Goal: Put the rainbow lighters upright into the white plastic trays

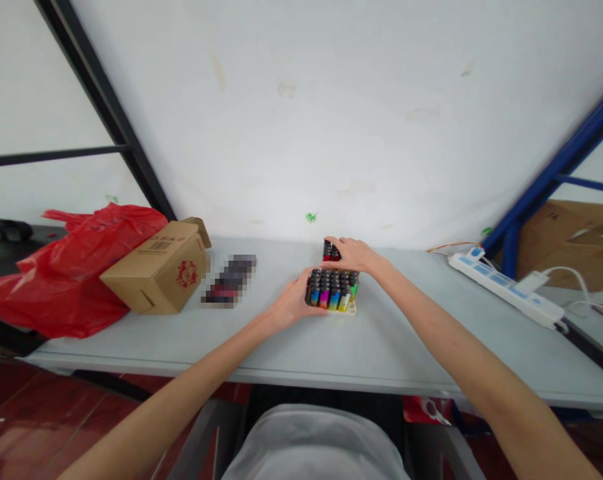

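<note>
Rows of upright lighters (pixel 335 298) with black tops and blue, pink, yellow and green bodies stand packed together in a pale tray (pixel 351 309) on the table. My left hand (pixel 294 301) is closed around the left side of this block, its thumb along the front. Just behind, a second group of lighters (pixel 327 251), red with black tops, shows partly. My right hand (pixel 350 254) reaches over this rear group, with thumb in front and fingers behind, gripping it. The palm hides most of the rear lighters.
On the left of the grey table (pixel 391 347) are a cardboard box (pixel 156 273), a red plastic bag (pixel 91 267) and a blurred-out dark flat item (pixel 230 281). At right lies a white power strip (pixel 506 287) with cables, near a brown carton (pixel 556 240). A white wall stands behind.
</note>
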Demonstrator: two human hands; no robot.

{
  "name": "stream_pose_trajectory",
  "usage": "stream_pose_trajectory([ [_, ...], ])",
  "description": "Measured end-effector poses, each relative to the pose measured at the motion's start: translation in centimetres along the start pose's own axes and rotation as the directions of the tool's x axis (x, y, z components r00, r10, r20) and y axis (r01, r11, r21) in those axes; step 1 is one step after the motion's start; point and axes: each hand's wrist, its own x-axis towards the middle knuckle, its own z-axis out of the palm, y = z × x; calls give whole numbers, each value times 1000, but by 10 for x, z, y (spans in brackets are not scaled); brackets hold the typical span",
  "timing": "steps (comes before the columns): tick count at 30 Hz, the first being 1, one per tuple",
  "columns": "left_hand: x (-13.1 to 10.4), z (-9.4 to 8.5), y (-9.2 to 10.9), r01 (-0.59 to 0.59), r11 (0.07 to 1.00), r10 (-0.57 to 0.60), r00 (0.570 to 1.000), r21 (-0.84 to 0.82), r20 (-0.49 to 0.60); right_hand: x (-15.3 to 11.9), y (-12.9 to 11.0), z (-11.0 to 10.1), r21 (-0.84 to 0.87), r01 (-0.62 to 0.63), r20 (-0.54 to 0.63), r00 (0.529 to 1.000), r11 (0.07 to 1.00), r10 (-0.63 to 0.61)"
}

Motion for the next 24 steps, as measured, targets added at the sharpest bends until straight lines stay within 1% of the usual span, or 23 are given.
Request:
stream_pose_trajectory([
  [2, -10, -9, -6, 46, 998, -45, 999, 33, -28, -2, -2, 6, -26, -19, -40, 999, 999, 18],
  [4, -20, -20, -13, 80, 995, -76, 995, 63, -67, -5, 2, 10, -16, -49, -65, 997, 999, 48],
  [6, -26, -29, -19, 109, 989, -97, 989, 103, -112, -8, 10, 10, 0, -92, -69, 993, 996, 92],
  [8, -26, -35, -24, 161, 977, -137, 977, 140, -166, -12, 19, 6, 27, -151, -63, 986, 988, 153],
  [10, -17, -37, -29, 209, 966, -173, 961, 154, -218, -18, 26, 0, 62, -219, -37, 974, 974, 222],
  [12, -2, -35, -33, 241, 959, -198, 946, 146, -258, -25, 30, -7, 95, -279, 19, 960, 955, 279],
  [14, 15, -31, -35, 258, 959, -220, 939, 117, -263, -31, 30, -13, 131, -326, 78, 945, 936, 318],
  [16, 26, -26, -33, 268, 960, -237, 929, 79, -284, -36, 28, -15, 170, -351, 118, 935, 921, 335],
  [18, 27, -22, -24, 241, 966, -193, 917, 98, -350, -38, 27, -15, 188, -366, 136, 929, 911, 345],
  [20, 16, -18, -8, 174, 967, -72, 887, 185, -456, -37, 29, -14, 166, -393, 149, 917, 904, 371],
  [21, 7, -15, 3, 117, 960, 18, 882, 256, -470, -37, 31, -12, 150, -418, 161, 905, 896, 395],
  [22, -2, -11, 13, 57, 946, 101, 882, 318, -460, -37, 33, -11, 142, -445, 176, 890, 884, 420],
  [23, -10, -6, 24, 13, 935, 152, 889, 355, -433, -37, 35, -9, 154, -458, 171, 885, 876, 433],
  [24, -17, 0, 34, -31, 929, 183, 905, 369, -384, -38, 36, -7, 182, -457, 150, 888, 870, 435],
])
